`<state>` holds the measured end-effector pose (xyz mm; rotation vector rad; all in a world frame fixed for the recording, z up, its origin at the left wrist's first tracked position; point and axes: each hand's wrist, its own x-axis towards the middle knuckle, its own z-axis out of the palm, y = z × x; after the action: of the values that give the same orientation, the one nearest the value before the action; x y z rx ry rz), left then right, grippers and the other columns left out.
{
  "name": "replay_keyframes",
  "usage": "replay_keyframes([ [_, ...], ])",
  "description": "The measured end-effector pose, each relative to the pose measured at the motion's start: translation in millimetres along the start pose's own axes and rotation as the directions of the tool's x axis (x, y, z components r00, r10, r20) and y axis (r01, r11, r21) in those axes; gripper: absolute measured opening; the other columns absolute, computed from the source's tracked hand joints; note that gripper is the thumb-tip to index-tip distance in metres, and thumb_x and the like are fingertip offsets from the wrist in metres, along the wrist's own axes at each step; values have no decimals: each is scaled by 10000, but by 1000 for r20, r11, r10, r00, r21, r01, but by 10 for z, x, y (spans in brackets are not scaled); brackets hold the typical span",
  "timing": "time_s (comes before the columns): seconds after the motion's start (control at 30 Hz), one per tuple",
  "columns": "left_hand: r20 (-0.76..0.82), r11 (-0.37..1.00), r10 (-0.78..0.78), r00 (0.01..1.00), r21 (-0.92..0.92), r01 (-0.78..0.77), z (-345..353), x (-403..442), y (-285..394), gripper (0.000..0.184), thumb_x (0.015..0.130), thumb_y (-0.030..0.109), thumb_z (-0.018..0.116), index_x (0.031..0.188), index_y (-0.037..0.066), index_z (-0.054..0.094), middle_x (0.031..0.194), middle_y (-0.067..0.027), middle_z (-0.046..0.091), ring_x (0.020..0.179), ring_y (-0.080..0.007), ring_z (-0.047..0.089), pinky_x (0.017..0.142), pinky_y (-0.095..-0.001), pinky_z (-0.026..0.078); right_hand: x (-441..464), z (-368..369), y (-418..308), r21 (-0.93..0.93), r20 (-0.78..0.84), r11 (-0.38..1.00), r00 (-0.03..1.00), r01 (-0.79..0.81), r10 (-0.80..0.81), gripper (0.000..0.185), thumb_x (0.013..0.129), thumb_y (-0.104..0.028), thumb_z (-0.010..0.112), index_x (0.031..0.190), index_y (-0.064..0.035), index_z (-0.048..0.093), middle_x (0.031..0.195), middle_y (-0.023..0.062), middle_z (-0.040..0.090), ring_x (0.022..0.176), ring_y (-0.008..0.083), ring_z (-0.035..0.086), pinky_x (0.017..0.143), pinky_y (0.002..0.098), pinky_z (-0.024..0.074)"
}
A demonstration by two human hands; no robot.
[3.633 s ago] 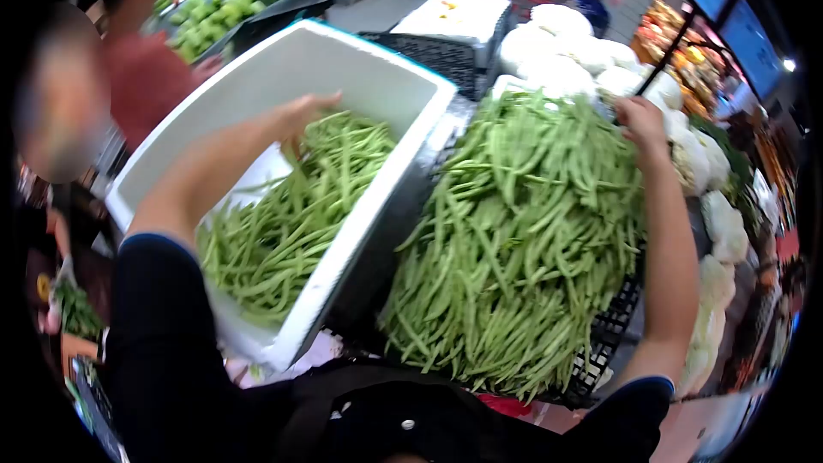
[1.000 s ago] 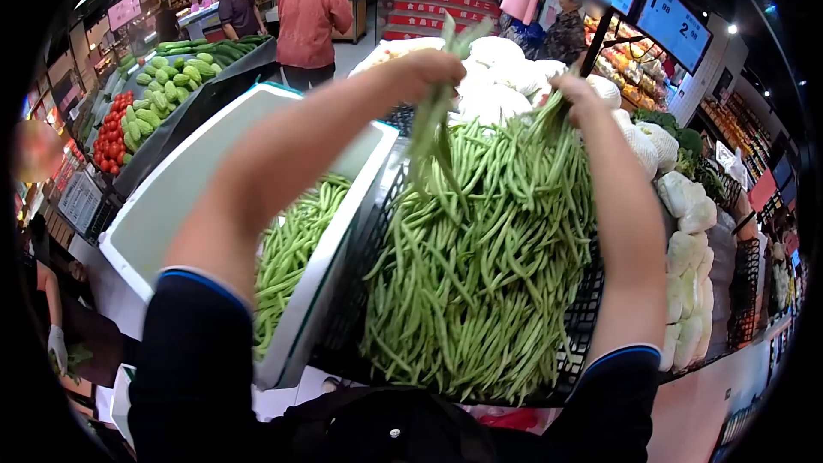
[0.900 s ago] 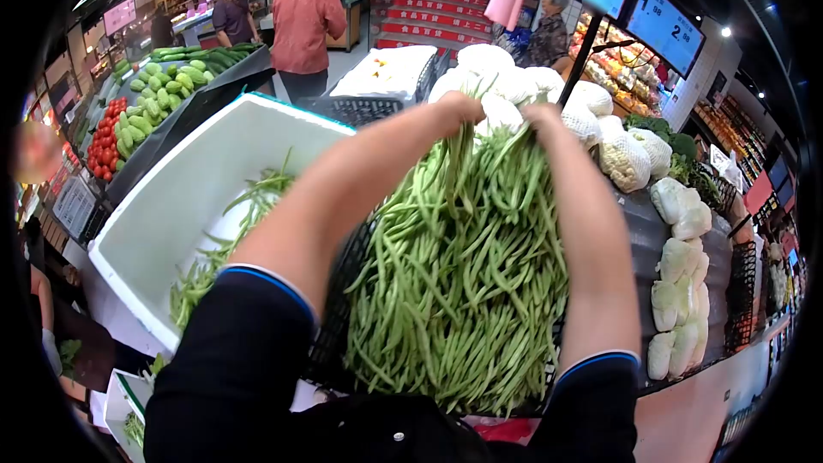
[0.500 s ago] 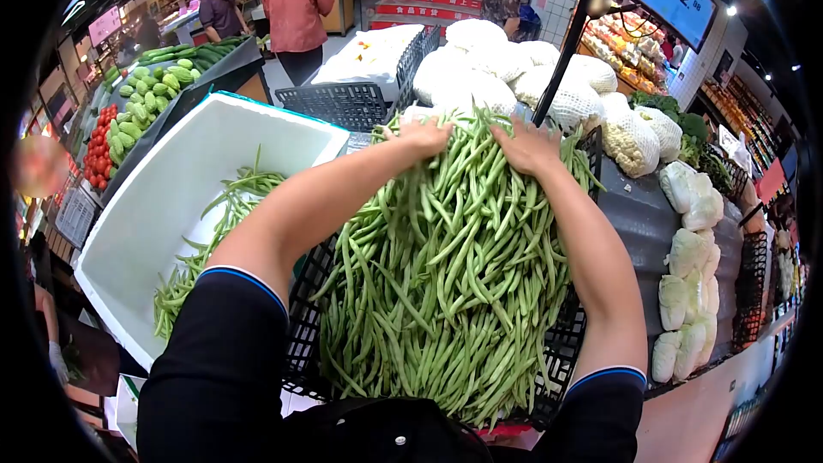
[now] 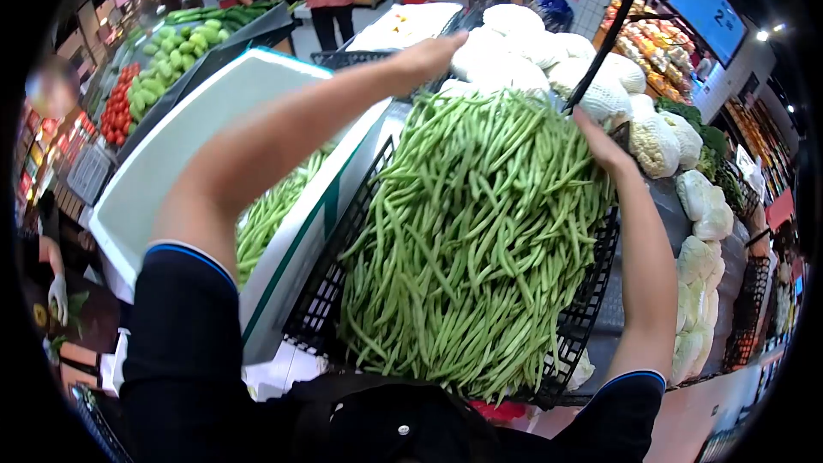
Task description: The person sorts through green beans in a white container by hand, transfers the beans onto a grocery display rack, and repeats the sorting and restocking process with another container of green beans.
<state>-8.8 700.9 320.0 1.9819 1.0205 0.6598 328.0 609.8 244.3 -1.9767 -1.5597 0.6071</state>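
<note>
A wide heap of long green beans [image 5: 480, 240] fills a black plastic crate [image 5: 315, 319] in front of me. My left hand [image 5: 439, 56] is raised past the heap's far left corner, fingers stretched out and somewhat blurred, holding nothing I can see. At the far right corner, my right hand [image 5: 597, 139] lies along the edge of the beans, its fingers extended and partly hidden behind them. Left of the crate stands a white foam box [image 5: 163, 180] with more green beans [image 5: 279, 219] in it, partly covered by my left forearm.
White net-wrapped vegetables [image 5: 514, 47] are piled behind the crate, beside a dark post [image 5: 607, 43]. Cabbages [image 5: 696, 309] line the right side. Gourds [image 5: 176, 56] and tomatoes [image 5: 118, 111] lie at the far left. A gloved hand [image 5: 57, 298] of another person shows at the left edge.
Both hands have come off the top of the beans: the left up and away, the right outward to the side. The view has shifted, and the heap's far end looks flatter.
</note>
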Motion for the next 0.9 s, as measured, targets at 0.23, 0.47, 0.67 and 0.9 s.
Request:
replay_keyframes([
  [0.23,-126,762,89,988,647,14,-1934,-1307,-369,670,838,572,468,1213,22,534,1177,-172,551,1075,-257,526,901,-343,404,167,-63,-55,-591,-409,794,795,144,-449,757,855,-623,372,1319,-24,384,1329,213,392,1242,355,336,1010,494,254],
  [0.47,-445,388,-605,661,560,732,-3667,-3162,-1612,714,707,571,616,1132,-2,591,1105,-186,585,1008,-259,559,850,-339,437,-678,1133,-2629,23,164,914,901,404,-402,558,881,-500,445,1141,-18,550,1065,144,583,962,201,545,791,329,439],
  [0.67,-314,695,-472,824,442,567,-3313,-3647,-1751,343,555,77,721,868,-46,656,757,-111,658,694,-200,622,686,-309,491,-437,2620,-3663,-215,467,883,838,417,-282,721,838,-581,484,1087,89,576,1042,220,610,989,301,578,865,365,426],
  [0.9,-547,896,-321,773,89,434,-3220,-4740,-2187,273,563,5,689,833,-26,665,708,-54,641,665,-122,587,645,-270,469,69,3087,-4166,-340,445,841,860,420,-249,829,738,-664,537,1045,104,588,1043,291,585,1043,355,555,879,387,427],
])
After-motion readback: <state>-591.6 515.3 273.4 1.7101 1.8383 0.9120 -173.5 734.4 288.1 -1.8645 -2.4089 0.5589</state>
